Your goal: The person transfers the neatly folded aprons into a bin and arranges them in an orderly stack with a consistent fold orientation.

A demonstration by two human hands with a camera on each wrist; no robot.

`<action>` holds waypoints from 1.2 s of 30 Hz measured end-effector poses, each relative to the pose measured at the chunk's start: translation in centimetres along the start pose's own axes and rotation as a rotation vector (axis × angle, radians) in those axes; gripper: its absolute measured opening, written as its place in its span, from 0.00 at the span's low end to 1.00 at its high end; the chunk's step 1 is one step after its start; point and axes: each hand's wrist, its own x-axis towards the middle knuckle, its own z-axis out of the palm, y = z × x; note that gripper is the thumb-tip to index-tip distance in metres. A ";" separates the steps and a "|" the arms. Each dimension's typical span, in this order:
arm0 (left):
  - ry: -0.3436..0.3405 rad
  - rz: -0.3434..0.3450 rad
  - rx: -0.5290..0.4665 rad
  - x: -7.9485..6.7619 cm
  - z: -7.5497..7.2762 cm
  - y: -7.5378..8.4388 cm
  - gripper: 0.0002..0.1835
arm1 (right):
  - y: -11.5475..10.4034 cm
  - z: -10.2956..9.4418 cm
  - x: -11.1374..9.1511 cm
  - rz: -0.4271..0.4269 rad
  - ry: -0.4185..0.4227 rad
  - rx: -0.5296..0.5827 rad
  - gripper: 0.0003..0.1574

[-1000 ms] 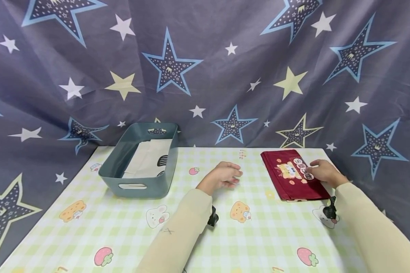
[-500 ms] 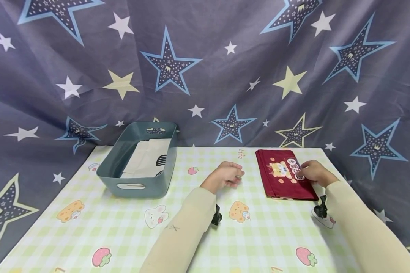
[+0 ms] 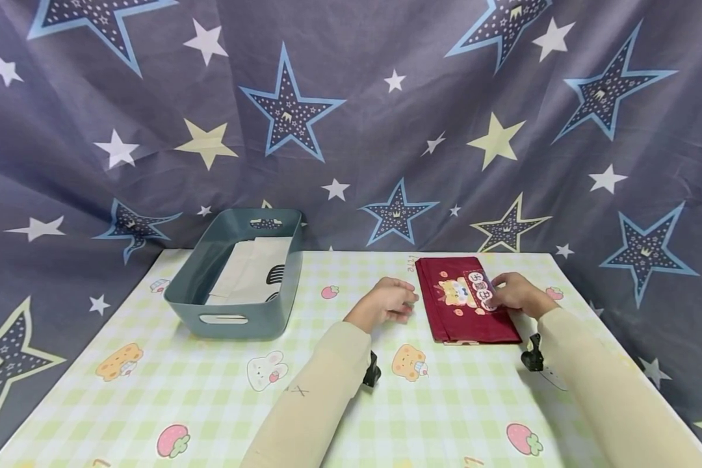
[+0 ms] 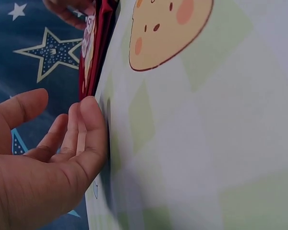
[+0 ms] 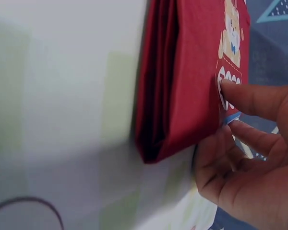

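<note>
A folded dark red cloth (image 3: 468, 318) with a cartoon bear print and a lettered patch lies on the table at the right. My right hand (image 3: 517, 294) pinches its right edge. In the right wrist view, the thumb (image 5: 249, 98) presses on the patch while the other fingers sit at the edge, partly hidden below; the cloth's stacked folds face the camera. My left hand (image 3: 386, 302) is just left of the cloth, holding nothing. In the left wrist view its fingers (image 4: 91, 129) are loosely bent, with the fingertips close to the cloth's near end.
A blue-green plastic basket (image 3: 234, 324) with handle slots stands at the back left. Folded cream cloth (image 3: 251, 266) with a black print lies inside it. The table wears a green checked cover (image 3: 327, 416) with cartoon prints. A star-patterned curtain (image 3: 351, 130) hangs behind.
The red cloth has slid left across the table with my right hand, closer to my left hand. My left hand has stayed nearly in place.
</note>
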 end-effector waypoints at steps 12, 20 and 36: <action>0.094 -0.011 -0.047 -0.3 -0.1 -0.1 0.20 | -2.2 2.3 -0.1 -0.038 -0.020 0.002 0.38; 0.200 0.027 -0.051 -0.8 -0.5 0.0 0.24 | -3.0 3.5 -0.2 -0.070 -0.031 0.030 0.37; 0.324 -0.036 -0.034 -0.9 -0.9 0.4 0.13 | -4.5 4.3 -0.9 0.015 -0.113 0.272 0.23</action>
